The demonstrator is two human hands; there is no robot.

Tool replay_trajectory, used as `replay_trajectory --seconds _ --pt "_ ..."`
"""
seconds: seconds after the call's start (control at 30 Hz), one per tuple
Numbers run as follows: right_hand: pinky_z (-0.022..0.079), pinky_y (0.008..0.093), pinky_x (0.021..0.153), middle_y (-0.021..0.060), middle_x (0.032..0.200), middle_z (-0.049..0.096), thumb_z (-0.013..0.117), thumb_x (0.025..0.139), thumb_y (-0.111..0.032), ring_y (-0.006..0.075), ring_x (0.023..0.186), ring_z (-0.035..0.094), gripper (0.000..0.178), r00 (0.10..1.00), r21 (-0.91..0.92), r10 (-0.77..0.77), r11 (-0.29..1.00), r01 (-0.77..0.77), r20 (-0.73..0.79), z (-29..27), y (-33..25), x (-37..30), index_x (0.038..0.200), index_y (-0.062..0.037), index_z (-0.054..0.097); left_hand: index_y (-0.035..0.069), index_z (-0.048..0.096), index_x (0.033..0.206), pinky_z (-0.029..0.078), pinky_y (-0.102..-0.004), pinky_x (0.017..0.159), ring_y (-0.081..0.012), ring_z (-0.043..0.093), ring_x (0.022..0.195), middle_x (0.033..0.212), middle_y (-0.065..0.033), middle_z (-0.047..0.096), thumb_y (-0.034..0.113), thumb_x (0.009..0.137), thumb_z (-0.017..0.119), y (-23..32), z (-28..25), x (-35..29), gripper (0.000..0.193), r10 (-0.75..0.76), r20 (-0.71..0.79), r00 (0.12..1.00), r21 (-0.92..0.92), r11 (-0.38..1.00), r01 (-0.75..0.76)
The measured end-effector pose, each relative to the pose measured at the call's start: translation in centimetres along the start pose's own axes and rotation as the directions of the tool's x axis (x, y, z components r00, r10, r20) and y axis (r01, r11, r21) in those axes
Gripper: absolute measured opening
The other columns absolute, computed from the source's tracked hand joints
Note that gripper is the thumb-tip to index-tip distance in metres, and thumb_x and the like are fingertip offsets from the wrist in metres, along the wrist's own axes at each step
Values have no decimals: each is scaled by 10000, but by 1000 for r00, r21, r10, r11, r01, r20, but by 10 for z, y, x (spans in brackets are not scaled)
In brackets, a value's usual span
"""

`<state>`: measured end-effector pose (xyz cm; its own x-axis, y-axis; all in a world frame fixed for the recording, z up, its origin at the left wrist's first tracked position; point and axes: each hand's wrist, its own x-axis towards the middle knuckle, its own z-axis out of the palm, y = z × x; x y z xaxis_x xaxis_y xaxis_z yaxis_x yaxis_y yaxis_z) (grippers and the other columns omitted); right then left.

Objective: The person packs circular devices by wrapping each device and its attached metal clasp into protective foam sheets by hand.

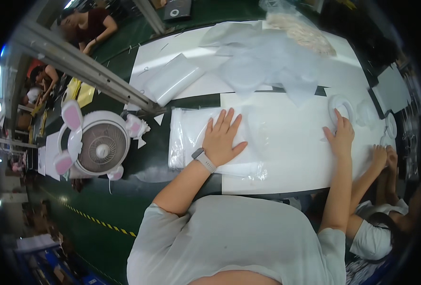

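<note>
White ring [333,105] by our right hand [341,135], bag pile [185,135] under our left

We see the white ring to the right of the bag pile and a little farther from us. It sits just past the fingers of our right hand, so our right hand is much nearer to it than our left hand [223,137]. The ring looks a bit longer from near to far, but the bent view may make it look so. Our right thumb and pointer are spread well apart. The pointer's tip is over the near part of the ring, and we cannot tell if it presses down or just hangs there.

The bag pile is flat and shiny, with its long way going from left to right. Our left hand lies on top of it, open and flat, fingers spread, pinching nothing.

Under the ring is a big white board [291,164], which reaches out to the right of the bag pile. To the left of the pile stands a fan [102,135] with bunny ears. Past the pile, on the far side, are a clear roll [176,80] and some thin, cloudy sheets [267,66]. Far to the right of the pile, we see a co-worker's hands [385,156].
</note>
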<state>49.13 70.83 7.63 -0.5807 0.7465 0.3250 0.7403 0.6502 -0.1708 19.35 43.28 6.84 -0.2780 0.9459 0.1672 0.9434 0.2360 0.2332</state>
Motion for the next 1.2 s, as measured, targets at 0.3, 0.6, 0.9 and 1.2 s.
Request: replay_trajectory --seconds 0.3,0.6,0.9,1.2 --pt "430 446 900 171 1106 549 772 696 -263 350 1043 529 686 982 85 -60 995 45 182 -17 -36 -19 1324 -160 514 113 399 1415 215 -566 1102 -336 252 1406 1511 -149 295 467 859 567 -8 3 1 679 26 -44 999 -30 999 -27" --pt "439 439 837 161 1021 552 852 552 -233 355 949 534 778 976 167 -166 976 142 142 -24 -48 -39 1263 -129 555 111 409 1407 222 -573 1098 -332 246 1409 1511 -153 295 464 864 562 -4 5 -2 665 18 -49 999 -36 999 -20" --pt "442 444 717 146 874 532 792 654 -244 350 792 527 737 953 142 -227 969 201 200 -29 -63 -50 1313 -82 504 102 462 1370 230 -581 1087 -350 269 1397 1499 -165 313 404 862 587 -4 1 2 605 22 -34 999 -68 997 -24" --pt "463 434 714 160 908 539 731 679 -100 365 811 546 773 878 144 -277 960 239 389 -56 -80 -46 1383 -59 415 231 534 1327 232 -613 1073 -328 343 1366 1465 -130 386 226 867 595 2 -8 1 464 57 -31 998 -59 997 -59"
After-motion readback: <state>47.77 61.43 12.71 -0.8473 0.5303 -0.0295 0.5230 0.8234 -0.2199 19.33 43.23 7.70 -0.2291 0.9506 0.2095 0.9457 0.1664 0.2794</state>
